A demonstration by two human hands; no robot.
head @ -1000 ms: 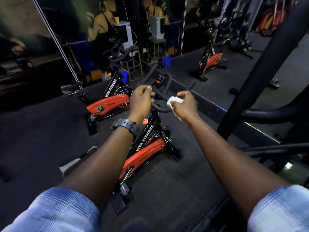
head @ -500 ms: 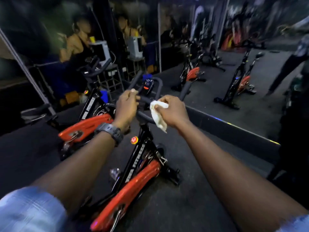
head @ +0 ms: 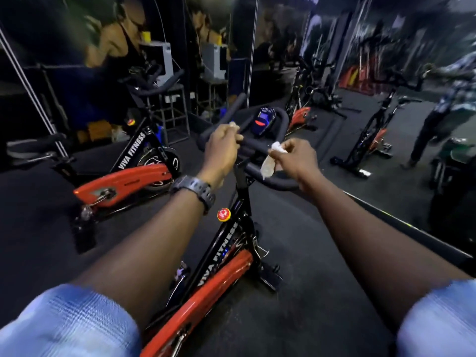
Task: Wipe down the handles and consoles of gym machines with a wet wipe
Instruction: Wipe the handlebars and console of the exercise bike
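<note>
A black and red spin bike [head: 226, 256] stands right in front of me. Its black padded handlebar [head: 280, 184] loops around a small console [head: 264, 119] with a blue screen and a red button. My left hand [head: 222, 153] grips the left part of the handlebar, with a bit of white showing at its fingertips. My right hand [head: 296, 158] holds a crumpled white wet wipe [head: 270, 163] just above the right part of the bar. The wipe hangs down from my fingers toward the bar.
A second red spin bike [head: 128, 176] stands to the left. A mirror wall behind and to the right reflects more bikes [head: 371, 140] and a person [head: 438, 117]. A metal stool [head: 172, 109] with a grey box stands behind. Dark rubber floor [head: 309, 292] surrounds the bike.
The camera has moved closer and turned right. My right hand has lifted the wipe slightly off the bar and shifted right. My left hand keeps its grip on the handlebar.
</note>
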